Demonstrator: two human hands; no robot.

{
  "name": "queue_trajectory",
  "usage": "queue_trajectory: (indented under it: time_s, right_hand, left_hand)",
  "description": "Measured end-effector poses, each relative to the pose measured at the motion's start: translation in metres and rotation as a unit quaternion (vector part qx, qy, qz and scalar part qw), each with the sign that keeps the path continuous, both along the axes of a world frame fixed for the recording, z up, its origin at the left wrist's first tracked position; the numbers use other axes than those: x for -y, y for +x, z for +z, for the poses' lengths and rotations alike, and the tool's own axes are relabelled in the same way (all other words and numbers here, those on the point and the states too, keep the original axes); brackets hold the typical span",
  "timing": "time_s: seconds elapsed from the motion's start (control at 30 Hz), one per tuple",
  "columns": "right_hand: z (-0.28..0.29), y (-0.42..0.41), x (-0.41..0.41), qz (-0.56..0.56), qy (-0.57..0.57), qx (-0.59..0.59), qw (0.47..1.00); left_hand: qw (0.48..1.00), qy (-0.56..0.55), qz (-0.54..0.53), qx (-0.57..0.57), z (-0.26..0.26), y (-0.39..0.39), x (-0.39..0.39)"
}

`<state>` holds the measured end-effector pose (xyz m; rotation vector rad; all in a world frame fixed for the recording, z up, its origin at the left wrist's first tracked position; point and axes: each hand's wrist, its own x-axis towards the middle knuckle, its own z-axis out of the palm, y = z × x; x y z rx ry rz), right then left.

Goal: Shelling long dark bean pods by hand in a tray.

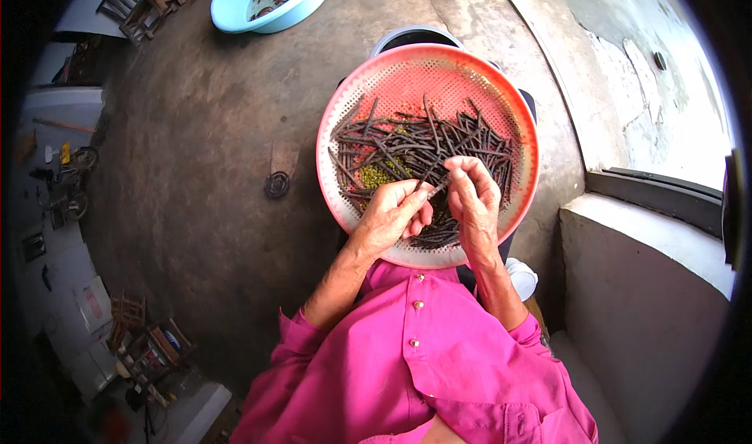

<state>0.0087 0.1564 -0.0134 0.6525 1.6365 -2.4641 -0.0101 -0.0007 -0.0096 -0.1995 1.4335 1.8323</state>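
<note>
A round pink plastic sieve basket [429,71] rests on my lap. Inside lie many dark dried bean pods [435,132], heaped across its middle. Small green beans [376,176] show loose among them, mostly left of the centre. My left hand [399,209] pinches a thin dark pod [437,191] between thumb and forefinger, over the near part of the basket. At the pod's other end is my right hand [474,194], with its thumb and fingertips drawn together. The two hands are close to each other, and the fingers partly cover the pod.
Beyond the basket's far rim stands a grey-rimmed basin [417,31], partly hidden. A light blue tub [273,15] sits farther left on the concrete floor [194,168]. To the right is a low wall ledge [640,226]; wooden chairs [138,9] and a motorcycle [73,176] are at the left.
</note>
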Motion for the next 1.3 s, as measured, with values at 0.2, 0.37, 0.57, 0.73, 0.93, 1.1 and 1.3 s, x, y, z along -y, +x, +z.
queue_trajectory:
  time_s: [0.2, 0.37, 0.57, 0.73, 0.93, 1.1, 1.3]
  right_hand:
    - [0.004, -0.005, 0.006, 0.085, -0.003, -0.019, 0.996]
    - [-0.003, -0.009, 0.003, 0.017, -0.015, -0.002, 1.000]
    - [-0.008, -0.009, 0.004, -0.067, -0.121, -0.029, 0.990]
    - [-0.006, -0.003, 0.001, -0.037, -0.147, 0.010, 0.988]
    - [-0.006, 0.006, 0.020, 0.063, -0.136, 0.017, 0.989]
    - [0.000, 0.001, 0.019, 0.045, -0.062, -0.006, 0.997]
    - [-0.005, -0.008, 0.000, -0.037, -0.007, -0.008, 0.999]
  left_hand:
    - [0.999, -0.003, -0.035, -0.015, -0.002, 0.003, 0.000]
    - [0.999, 0.015, 0.047, -0.003, 0.009, 0.011, -0.004]
    - [0.991, -0.038, 0.093, -0.087, 0.006, 0.015, -0.002]
    - [0.961, -0.075, 0.176, -0.198, 0.008, 0.017, -0.008]
    - [0.963, -0.095, 0.154, -0.200, 0.001, 0.019, -0.009]
    - [0.980, 0.011, 0.164, -0.116, 0.007, 0.017, -0.006]
    - [0.976, 0.033, 0.205, -0.069, 0.015, 0.021, -0.002]
